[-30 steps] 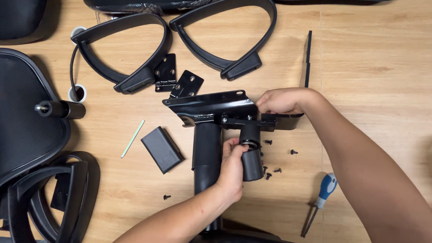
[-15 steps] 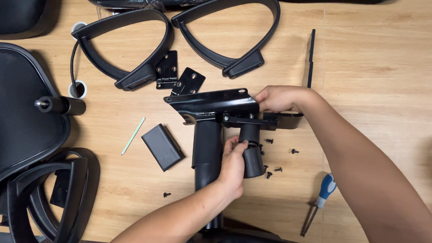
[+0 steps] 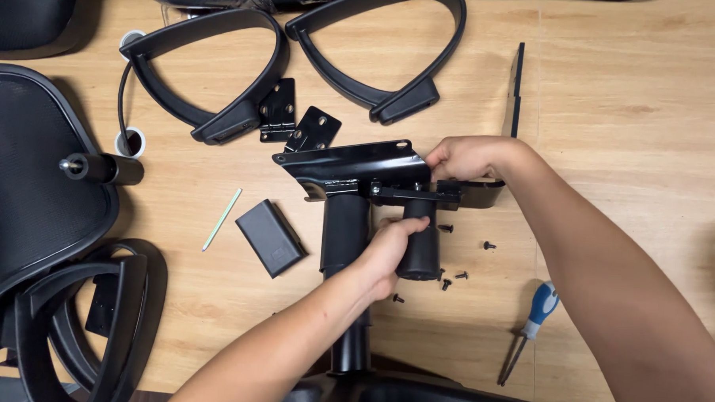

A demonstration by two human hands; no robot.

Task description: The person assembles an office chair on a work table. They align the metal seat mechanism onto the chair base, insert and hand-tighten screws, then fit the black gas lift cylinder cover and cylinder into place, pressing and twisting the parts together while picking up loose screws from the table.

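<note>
A black metal chair mechanism plate [image 3: 351,163] sits on top of a black gas cylinder column [image 3: 346,248] that rises toward me over the wooden floor. My left hand [image 3: 389,254] is wrapped around a black round knob [image 3: 419,247] that hangs under the plate's right side. My right hand [image 3: 463,159] grips the plate's right edge beside a side lever [image 3: 473,193]. Several small black screws [image 3: 450,277] lie on the floor just right of the knob.
Two black armrest loops [image 3: 211,77] [image 3: 394,67] and two hinge plates [image 3: 297,121] lie beyond. A mesh chair back [image 3: 33,190], a small dark box [image 3: 270,237], a pale stick [image 3: 221,218], a thin black tool [image 3: 516,92] and a blue-handled screwdriver [image 3: 531,322] surround the work.
My left hand has slid a little further around the knob. The plate and my right hand stay almost where they were.
</note>
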